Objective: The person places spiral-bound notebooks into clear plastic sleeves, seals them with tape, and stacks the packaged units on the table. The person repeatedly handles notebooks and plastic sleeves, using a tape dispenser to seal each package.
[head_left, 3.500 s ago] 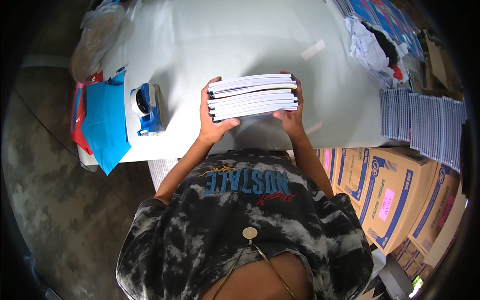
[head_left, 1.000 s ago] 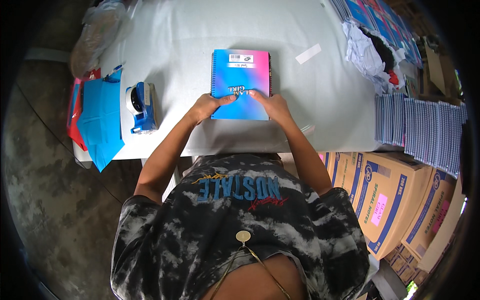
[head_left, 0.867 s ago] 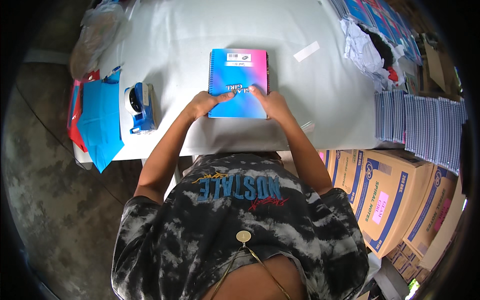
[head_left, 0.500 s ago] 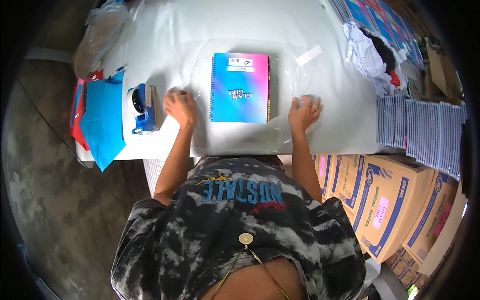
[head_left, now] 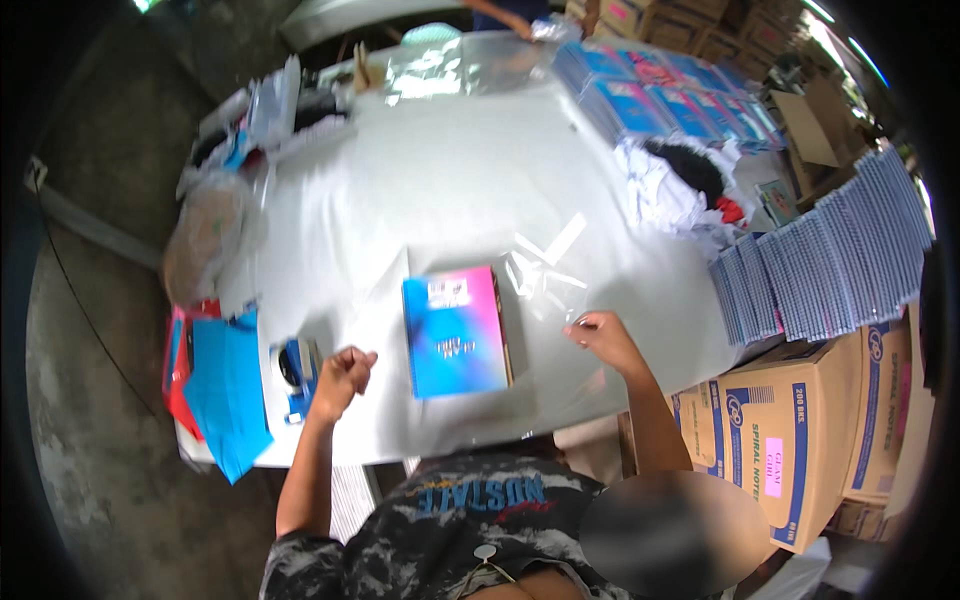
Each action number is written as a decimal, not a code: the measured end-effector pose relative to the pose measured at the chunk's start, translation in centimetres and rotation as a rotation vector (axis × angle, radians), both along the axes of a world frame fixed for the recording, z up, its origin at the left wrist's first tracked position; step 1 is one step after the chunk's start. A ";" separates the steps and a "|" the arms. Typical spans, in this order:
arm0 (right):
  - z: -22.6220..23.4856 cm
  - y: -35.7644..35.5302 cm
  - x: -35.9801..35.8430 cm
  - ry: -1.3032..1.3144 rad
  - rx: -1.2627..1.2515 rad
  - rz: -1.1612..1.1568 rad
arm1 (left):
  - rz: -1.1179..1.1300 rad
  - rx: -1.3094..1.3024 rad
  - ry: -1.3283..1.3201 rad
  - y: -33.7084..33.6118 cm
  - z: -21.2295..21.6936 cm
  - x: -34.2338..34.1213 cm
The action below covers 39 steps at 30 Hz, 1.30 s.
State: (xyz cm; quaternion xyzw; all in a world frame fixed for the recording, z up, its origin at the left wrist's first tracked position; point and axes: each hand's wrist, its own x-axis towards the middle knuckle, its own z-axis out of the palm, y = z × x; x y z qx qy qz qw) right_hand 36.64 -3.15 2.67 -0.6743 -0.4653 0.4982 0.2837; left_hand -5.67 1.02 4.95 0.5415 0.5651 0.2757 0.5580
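A spiral notebook with a blue-to-pink cover lies on the white-covered table in front of me, apparently on top of others. Clear plastic film spreads around it, with glare and creases on its right. To the notebook's left is my left hand, its fingers closed; whatever they hold is too small to make out. On the other side my right hand pinches the film near its edge. Neither hand touches the notebook. A blue tape dispenser stands just left of my left hand.
Blue and red sheets overhang the left table edge. Stacked spiral notebooks line the right side, above cardboard boxes. Crumpled white paper and more notebooks lie far right. Another person's arm shows at the far edge.
My view has tilted up, showing more of the table's far side. Both hands have gone from loosely curled fingers to closed ones. The notebook remains between them.
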 end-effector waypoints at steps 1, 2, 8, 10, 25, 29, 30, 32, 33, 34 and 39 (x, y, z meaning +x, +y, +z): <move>0.3 0.4 -0.1 -0.028 -0.011 0.060 | -0.006 -0.034 -0.093 0.2 0.5 0.4; 0.4 0.8 -0.3 0.026 0.111 0.132 | -0.031 -0.064 -0.141 0.6 0.3 0.8; -5.3 2.7 -6.3 0.505 0.519 0.116 | -0.279 0.229 -0.216 2.8 -1.8 4.5; -4.9 2.7 -9.7 0.749 0.226 -0.007 | -0.315 0.221 -0.278 2.8 -2.5 5.0; -4.5 1.8 -16.6 0.009 0.566 0.139 | -0.554 0.534 0.511 0.2 -6.5 12.6; -3.9 2.1 -17.1 -0.237 0.577 0.177 | -0.534 0.340 0.132 1.1 -5.2 11.7; -3.7 2.5 -17.2 -0.262 0.566 0.253 | -0.479 0.339 -0.081 1.4 -6.3 11.3; -3.7 3.3 -16.8 -0.319 0.536 0.398 | -0.400 0.260 -0.458 1.7 -6.9 11.0; -3.9 3.6 -16.7 -0.341 0.554 0.430 | -0.376 0.182 -0.619 1.7 -6.5 11.0; -4.3 4.0 -16.7 -0.362 0.571 0.462 | -0.350 0.101 -0.779 1.7 -6.1 11.0; -4.4 5.4 -16.6 -0.599 0.520 0.708 | -0.297 0.014 -0.771 1.8 -5.6 10.6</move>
